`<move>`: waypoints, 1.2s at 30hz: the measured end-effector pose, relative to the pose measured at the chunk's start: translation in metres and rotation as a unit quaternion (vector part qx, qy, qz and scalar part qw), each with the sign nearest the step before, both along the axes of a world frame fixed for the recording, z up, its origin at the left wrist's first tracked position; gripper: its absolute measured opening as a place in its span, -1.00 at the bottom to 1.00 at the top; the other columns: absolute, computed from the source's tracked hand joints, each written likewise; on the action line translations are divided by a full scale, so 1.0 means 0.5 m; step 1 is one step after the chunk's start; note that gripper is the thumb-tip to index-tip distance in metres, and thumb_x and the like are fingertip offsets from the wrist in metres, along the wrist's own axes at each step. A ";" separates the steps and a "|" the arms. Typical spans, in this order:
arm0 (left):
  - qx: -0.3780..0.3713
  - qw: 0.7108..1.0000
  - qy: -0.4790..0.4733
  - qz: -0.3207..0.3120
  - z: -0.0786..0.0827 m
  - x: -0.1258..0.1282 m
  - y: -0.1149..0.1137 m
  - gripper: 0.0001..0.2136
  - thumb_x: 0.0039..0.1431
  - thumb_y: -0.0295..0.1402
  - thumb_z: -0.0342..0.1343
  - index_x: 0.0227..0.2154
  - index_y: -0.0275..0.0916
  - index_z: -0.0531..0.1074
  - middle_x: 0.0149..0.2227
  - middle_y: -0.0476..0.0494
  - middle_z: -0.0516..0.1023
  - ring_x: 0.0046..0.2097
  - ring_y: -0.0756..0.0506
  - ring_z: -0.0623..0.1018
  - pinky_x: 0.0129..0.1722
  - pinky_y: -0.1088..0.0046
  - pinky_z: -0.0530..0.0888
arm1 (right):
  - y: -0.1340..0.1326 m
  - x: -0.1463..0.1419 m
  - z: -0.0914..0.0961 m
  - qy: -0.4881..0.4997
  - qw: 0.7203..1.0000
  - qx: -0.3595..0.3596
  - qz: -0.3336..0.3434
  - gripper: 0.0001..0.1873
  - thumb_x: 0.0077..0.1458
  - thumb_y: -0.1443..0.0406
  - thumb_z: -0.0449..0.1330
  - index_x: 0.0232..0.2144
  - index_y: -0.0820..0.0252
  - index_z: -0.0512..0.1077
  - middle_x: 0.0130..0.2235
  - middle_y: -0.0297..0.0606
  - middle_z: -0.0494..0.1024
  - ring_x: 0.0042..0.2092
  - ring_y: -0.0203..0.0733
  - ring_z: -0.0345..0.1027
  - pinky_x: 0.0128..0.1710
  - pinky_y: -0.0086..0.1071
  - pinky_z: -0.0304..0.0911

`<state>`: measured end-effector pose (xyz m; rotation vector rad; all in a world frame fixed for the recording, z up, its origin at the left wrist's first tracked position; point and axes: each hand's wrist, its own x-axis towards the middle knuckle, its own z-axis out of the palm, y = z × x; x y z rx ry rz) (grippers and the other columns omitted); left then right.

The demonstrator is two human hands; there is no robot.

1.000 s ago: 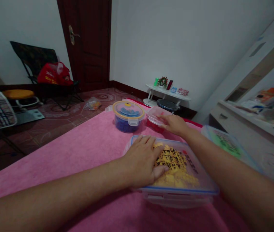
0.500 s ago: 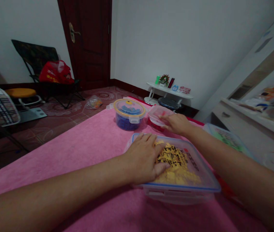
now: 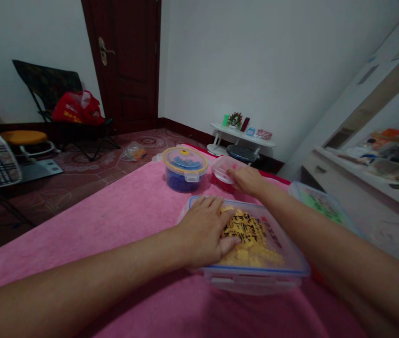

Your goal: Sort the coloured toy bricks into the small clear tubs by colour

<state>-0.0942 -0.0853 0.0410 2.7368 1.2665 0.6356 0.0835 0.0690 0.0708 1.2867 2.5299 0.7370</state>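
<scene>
My left hand [image 3: 204, 230] lies flat, fingers stretched out, on the clear blue-rimmed lid of a rectangular container [image 3: 277, 263] filled with yellow pieces. My right hand [image 3: 247, 180] reaches further back and rests its fingers on the clear lid of a small red container [image 3: 222, 170]. To the left of that stands a round lidded tub [image 3: 184, 170] with a yellow rim and blue pieces inside. All of them sit on a pink cloth [image 3: 125, 220].
A green-patterned lid or box [image 3: 321, 206] lies at the right edge of the cloth. Beyond are a white counter [image 3: 368, 188] with clutter, a low white shelf [image 3: 243, 136], a dark door [image 3: 125, 61] and a folding chair [image 3: 58, 103] holding a red bag.
Both hands stay in place on their containers. The view has shifted slightly; nothing else has visibly moved.
</scene>
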 end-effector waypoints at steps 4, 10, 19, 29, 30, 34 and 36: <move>0.000 1.000 -0.001 -0.002 0.004 0.000 -0.001 -0.48 0.19 -0.03 -0.07 0.11 -0.23 0.29 0.13 -0.33 0.29 0.12 -0.30 0.31 0.09 0.06 0.28 | 0.007 0.004 0.001 0.003 0.999 -0.032 0.037 -0.52 0.08 0.40 0.03 0.07 0.47 0.26 -0.14 0.12 0.54 -0.10 0.03 0.43 -0.15 -0.26 0.26; -0.006 1.000 -0.005 0.002 0.008 -0.002 -0.005 -0.48 0.18 -0.02 -0.07 0.10 -0.21 0.30 0.13 -0.33 0.29 0.12 -0.30 0.31 0.09 0.03 0.28 | 0.032 0.174 0.007 0.072 0.990 -0.078 0.093 -0.31 0.01 0.46 0.03 0.23 0.36 0.05 0.10 0.07 0.40 0.06 -0.04 0.35 -0.01 -0.20 0.26; -0.015 1.000 -0.005 -0.003 0.005 -0.001 -0.003 -0.49 0.17 -0.03 -0.06 0.10 -0.18 0.30 0.14 -0.33 0.29 0.13 -0.30 0.31 0.11 0.02 0.24 | -0.047 0.354 0.004 0.195 0.968 -0.153 -0.037 -0.30 -0.02 0.41 0.10 0.21 0.13 0.14 0.25 -0.09 0.20 0.21 -0.07 0.16 0.18 -0.14 0.07; -0.078 0.997 -0.001 -0.022 0.121 0.044 0.109 -0.48 0.17 0.03 -0.08 0.00 -0.25 0.40 0.01 -0.33 0.48 0.03 -0.27 0.46 -0.02 0.20 0.37 | -0.099 0.269 0.058 0.378 0.826 -0.154 -0.389 -0.69 0.14 0.23 0.05 -0.24 0.42 0.40 -0.38 0.10 0.57 -0.40 -0.04 0.51 -0.37 -0.25 0.40; -0.091 0.996 -0.006 -0.012 0.132 0.065 0.143 -0.49 0.16 -0.01 -0.04 0.01 -0.27 0.40 0.02 -0.33 0.47 0.05 -0.27 0.45 0.00 0.23 0.37 | -0.104 0.261 0.056 0.417 0.781 -0.202 -0.419 -0.66 0.17 0.18 0.03 -0.31 0.40 0.40 -0.46 0.06 0.56 -0.47 -0.07 0.49 -0.45 -0.29 0.39; -0.147 0.986 -0.051 0.067 0.140 0.168 0.290 -0.57 0.10 -0.24 0.10 0.01 -0.35 0.38 0.09 -0.36 0.41 0.11 -0.26 0.41 0.05 0.34 0.34 | -0.112 0.241 0.030 0.562 0.655 -0.270 -0.427 -0.68 0.14 0.11 0.11 -0.38 0.29 0.35 -0.62 -0.11 0.49 -0.50 -0.09 0.49 -0.55 -0.38 0.39; -0.181 0.973 -0.083 0.121 0.123 0.212 0.350 -0.56 0.04 -0.30 0.16 -0.01 -0.39 0.37 0.08 -0.42 0.40 0.13 -0.29 0.38 0.05 0.34 0.33 | -0.110 0.242 0.011 0.616 0.611 -0.267 -0.420 -0.73 0.14 0.14 0.13 -0.35 0.28 0.34 -0.63 -0.12 0.48 -0.47 -0.06 0.50 -0.53 -0.37 0.41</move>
